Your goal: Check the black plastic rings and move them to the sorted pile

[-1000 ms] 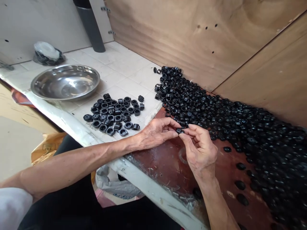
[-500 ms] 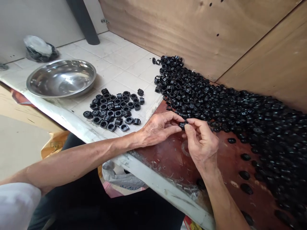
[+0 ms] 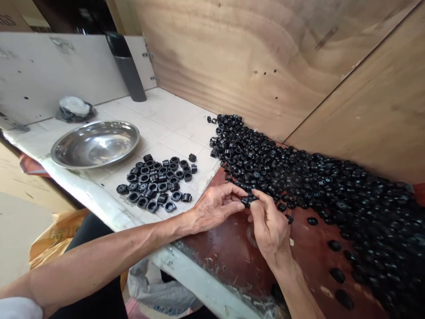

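We sit at the big heap of black parts (image 3: 325,190) along the plywood wall, the sorted cluster (image 3: 156,181) left of it. Our left hand (image 3: 215,206) and right hand (image 3: 268,223) pinch one small black piece (image 3: 246,201) between fingertips — best held low over the board, grip light, turning it squarely.

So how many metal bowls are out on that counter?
1. The metal bowl sits on the white tiled counter, left of the small group of black parts. No others show.

Black plastic rings (image 3: 315,186), silver bowl (image 3: 94,144), white tiles (image 3: 166,119), reddish-brown board (image 3: 232,248)
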Demonstrator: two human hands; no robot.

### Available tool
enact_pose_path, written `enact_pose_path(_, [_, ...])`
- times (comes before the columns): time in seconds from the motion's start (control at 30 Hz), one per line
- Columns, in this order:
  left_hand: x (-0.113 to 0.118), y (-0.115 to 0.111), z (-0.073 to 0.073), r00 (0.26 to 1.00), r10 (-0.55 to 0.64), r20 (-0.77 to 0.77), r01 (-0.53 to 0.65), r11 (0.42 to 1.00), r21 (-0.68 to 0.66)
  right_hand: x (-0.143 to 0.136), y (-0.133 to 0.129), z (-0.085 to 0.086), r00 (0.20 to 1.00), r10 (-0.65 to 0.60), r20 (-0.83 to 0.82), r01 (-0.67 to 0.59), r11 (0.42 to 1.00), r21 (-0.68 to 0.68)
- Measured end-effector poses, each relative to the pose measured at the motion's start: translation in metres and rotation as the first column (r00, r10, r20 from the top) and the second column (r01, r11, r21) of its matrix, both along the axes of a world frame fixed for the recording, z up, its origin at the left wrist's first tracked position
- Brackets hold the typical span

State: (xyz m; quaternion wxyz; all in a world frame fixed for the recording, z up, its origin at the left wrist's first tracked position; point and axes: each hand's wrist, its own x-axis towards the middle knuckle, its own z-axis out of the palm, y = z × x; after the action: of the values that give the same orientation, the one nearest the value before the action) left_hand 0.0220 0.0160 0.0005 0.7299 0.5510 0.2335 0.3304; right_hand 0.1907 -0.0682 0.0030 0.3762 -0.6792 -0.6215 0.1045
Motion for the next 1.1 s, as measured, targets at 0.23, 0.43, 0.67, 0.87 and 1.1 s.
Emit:
enact_pose_path(0.23, [-0.002,0.002,0.007,0.999,0.044,-0.006,-0.043,0.997,0.069,-0.002,0.001,0.005,0.995,0.081,0.066,-0.084,0.995,0.048])
enact_pose_path(0.43, [-0.003,0.004,0.009,0.996,0.075,-0.050,-0.072,0.996,0.061,-0.004,-0.001,0.009,0.995,0.097,0.012,-0.098,0.992,0.074])
enact_pose_path(0.67, [-0.003,0.002,0.006,0.999,0.033,-0.038,-0.031,0.999,0.038,-0.002,0.000,0.009,0.994,0.051,-0.095,-0.049,0.998,0.025])
enact_pose_path(0.87, [-0.004,0.002,0.007,1.000,0.019,-0.007,-0.019,1.000,0.009,-0.003,0.000,0.008,0.984,0.116,-0.135,-0.103,0.990,0.099])
enact_pose_path(1.1, [-0.003,0.004,0.007,0.999,0.039,0.008,-0.040,0.999,0.037,-0.007,0.000,0.008,0.999,0.045,0.014,-0.044,0.999,-0.024])
